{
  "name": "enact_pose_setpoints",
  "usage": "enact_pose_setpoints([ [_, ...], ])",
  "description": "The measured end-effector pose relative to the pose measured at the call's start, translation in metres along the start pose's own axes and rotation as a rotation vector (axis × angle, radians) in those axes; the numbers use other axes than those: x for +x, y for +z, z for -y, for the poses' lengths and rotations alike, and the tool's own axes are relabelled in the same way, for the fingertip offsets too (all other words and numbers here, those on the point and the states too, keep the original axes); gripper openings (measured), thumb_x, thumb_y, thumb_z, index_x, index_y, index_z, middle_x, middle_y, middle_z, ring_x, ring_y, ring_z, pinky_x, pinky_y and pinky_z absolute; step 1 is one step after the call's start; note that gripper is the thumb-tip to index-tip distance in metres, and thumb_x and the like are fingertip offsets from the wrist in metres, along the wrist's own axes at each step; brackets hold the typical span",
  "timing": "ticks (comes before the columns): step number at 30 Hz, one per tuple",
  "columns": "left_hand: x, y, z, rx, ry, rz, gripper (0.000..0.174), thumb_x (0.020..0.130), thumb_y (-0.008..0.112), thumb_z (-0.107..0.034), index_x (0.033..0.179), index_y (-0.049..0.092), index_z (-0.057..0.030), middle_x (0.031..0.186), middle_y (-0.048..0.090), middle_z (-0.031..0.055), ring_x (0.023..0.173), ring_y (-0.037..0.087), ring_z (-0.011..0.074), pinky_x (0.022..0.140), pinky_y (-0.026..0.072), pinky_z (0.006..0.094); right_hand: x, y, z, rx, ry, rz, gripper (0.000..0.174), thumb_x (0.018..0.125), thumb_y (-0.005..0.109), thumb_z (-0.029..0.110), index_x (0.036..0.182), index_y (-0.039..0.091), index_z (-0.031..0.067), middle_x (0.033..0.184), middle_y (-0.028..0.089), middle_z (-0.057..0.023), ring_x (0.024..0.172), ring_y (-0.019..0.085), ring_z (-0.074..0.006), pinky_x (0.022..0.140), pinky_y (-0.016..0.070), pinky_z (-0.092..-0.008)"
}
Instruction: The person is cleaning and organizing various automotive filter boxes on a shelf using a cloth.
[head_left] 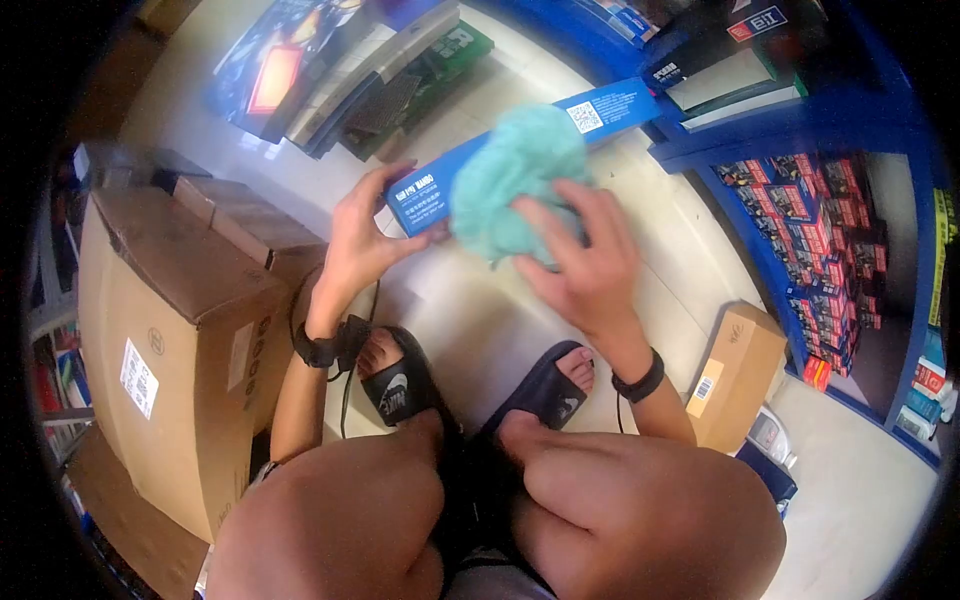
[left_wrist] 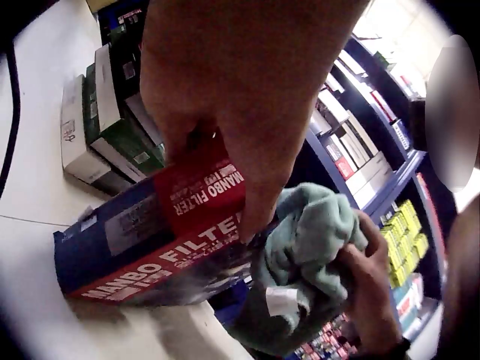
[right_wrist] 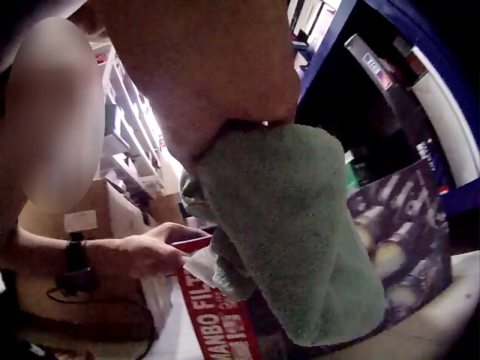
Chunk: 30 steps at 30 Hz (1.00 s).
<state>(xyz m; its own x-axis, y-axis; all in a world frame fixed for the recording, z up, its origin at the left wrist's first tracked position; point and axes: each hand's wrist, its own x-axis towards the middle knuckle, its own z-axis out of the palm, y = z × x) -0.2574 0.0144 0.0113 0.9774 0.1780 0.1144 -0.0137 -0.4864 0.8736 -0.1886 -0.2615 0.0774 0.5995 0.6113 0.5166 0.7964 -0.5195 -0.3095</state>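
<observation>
My left hand (head_left: 358, 238) grips one end of a long filter box (head_left: 622, 108), thumb and fingers on opposite sides. The face seen from the head is blue with white print and a QR code. In the left wrist view the box (left_wrist: 142, 240) shows red and dark blue sides reading "MANBO FILTER". My right hand (head_left: 592, 258) holds a bunched mint-green cloth (head_left: 500, 190) against the box's upper face, covering its middle. A white label (left_wrist: 282, 301) hangs off the cloth. From the right wrist, folds of cloth (right_wrist: 285, 232) hide most of the right fingers.
Large cardboard cartons (head_left: 190, 330) stand at the left. Boxes (head_left: 400, 90) lean together on the pale floor ahead. Blue shelving (head_left: 800, 135) with small packets (head_left: 800, 225) runs along the right, and a smaller carton (head_left: 738, 375) stands near the right knee. Sandalled feet (head_left: 400, 385) are below the hands.
</observation>
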Motion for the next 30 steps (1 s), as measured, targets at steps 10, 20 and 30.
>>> enact_pose_setpoints([
  [10, -0.007, 0.002, 0.005, 0.008, -0.188, -0.066, 0.051, 0.073, 0.094, -0.021, 0.112, 0.074, 0.0044, 0.104, 0.078, 0.0205, 0.093, 0.077, 0.0317, 0.085, 0.0584, 0.0375, 0.043, 0.053, 0.043, 0.045, -0.044, 0.145, 0.043, 0.077, 0.082, 0.023, 0.119, 0.075, 0.0140, 0.129, 0.064, -0.0057, 0.113, 0.059, -0.0303, 0.078, 0.0618, -0.0403],
  [20, -0.002, -0.006, 0.004, 0.106, -0.047, -0.007, 0.061, 0.062, 0.091, -0.012, 0.120, 0.078, -0.0016, 0.114, 0.079, 0.0165, 0.103, 0.077, 0.0301, 0.094, 0.0576, 0.0379, 0.043, 0.044, -0.035, -0.150, 0.132, 0.062, 0.042, 0.079, 0.080, 0.023, 0.121, 0.078, 0.0210, 0.132, 0.068, -0.0023, 0.111, 0.061, -0.0298, 0.090, 0.0594, -0.0435],
  [30, -0.001, -0.006, -0.005, 0.133, -0.050, 0.025, 0.065, 0.064, 0.095, -0.018, 0.123, 0.077, 0.0021, 0.116, 0.079, 0.0166, 0.105, 0.076, 0.0248, 0.100, 0.0566, 0.0380, 0.053, 0.007, -0.117, -0.451, 0.242, 0.019, 0.042, 0.081, 0.077, 0.021, 0.123, 0.080, 0.0244, 0.136, 0.073, -0.0045, 0.112, 0.064, -0.0327, 0.097, 0.0541, -0.0458],
])
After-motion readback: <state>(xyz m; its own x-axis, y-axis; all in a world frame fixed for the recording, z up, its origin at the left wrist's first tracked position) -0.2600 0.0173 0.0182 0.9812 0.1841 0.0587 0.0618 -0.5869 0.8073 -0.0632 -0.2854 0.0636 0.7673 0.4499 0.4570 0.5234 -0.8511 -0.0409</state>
